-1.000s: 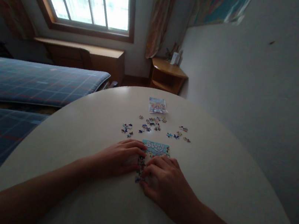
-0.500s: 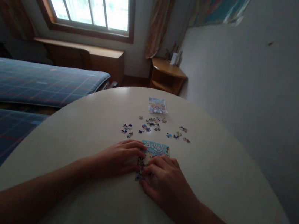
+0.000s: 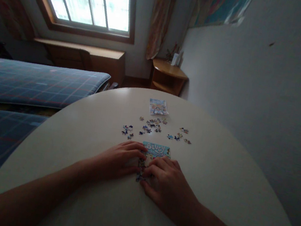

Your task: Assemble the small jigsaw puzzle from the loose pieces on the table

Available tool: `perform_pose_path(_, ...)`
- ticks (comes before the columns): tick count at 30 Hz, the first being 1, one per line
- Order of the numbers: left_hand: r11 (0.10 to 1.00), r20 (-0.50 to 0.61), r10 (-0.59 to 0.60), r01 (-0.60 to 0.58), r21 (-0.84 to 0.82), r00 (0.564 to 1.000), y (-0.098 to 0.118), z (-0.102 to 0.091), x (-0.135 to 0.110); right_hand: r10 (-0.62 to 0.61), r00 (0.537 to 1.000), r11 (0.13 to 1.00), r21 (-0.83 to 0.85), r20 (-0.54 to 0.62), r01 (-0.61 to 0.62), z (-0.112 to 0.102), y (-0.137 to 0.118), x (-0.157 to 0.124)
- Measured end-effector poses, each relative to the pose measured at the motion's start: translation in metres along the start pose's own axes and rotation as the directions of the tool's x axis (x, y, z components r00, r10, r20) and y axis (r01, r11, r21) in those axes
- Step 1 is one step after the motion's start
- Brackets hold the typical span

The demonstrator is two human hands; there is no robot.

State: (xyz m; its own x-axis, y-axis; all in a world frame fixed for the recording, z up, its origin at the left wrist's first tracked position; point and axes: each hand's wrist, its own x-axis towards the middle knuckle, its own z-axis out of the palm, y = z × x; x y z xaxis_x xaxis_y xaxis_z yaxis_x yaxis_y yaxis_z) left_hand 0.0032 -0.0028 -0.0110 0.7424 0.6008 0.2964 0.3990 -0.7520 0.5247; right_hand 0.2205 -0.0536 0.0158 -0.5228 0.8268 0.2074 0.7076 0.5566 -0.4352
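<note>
Left hand (image 3: pixel 116 161) lies flat, gripping nothing, at the puzzle's (image 3: pixel 156 151) left edge; right hand (image 3: pixel 166 185) curls over it, grip unclear; uneven pressing could buckle joined pieces.

Both forearms, bare, enter from the lower corners and converge toward the centre. My left grip (image 3: pixel 116 161) lies palm down, fingers (image 3: pixel 136 147) extended and spread flat, pointing right. My right grip (image 3: pixel 166 186) is also palm down, knuckles raised, its fingers (image 3: pixel 157 164) curled so the tips press downward; whether they pinch anything I cannot tell. The fingertips of the two grips nearly meet.
</note>
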Motion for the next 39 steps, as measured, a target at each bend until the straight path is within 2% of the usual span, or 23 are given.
perform_pose_path(7,1.000,0.001,0.003,-0.003,-0.001,1.000,-0.001,0.000,0.000,-0.074,0.997,0.997,-0.009,-0.031,0.074,0.001,0.001,-0.001)
perform_pose_path(11,1.000,0.005,-0.001,0.001,0.005,1.000,0.001,-0.001,0.000,-0.131,0.991,0.989,-0.081,-0.040,0.127,0.002,0.002,-0.002)
perform_pose_path(22,0.998,0.001,-0.020,0.020,0.066,1.000,0.005,-0.001,0.000,-0.257,0.964,0.947,-0.180,0.071,0.266,-0.006,-0.002,-0.001)
perform_pose_path(29,0.996,-0.005,0.003,-0.003,0.085,1.000,0.006,-0.001,-0.001,-0.333,0.930,0.914,-0.189,0.153,0.359,-0.011,0.001,0.002)
perform_pose_path(35,0.997,0.009,-0.015,0.015,0.080,1.000,0.006,-0.001,-0.001,-0.361,0.920,0.906,-0.176,0.155,0.385,-0.011,0.006,0.003)
perform_pose_path(39,0.997,0.012,-0.010,0.009,0.074,1.000,0.005,-0.001,0.000,-0.389,0.916,0.900,-0.168,0.104,0.401,-0.009,0.010,0.005)
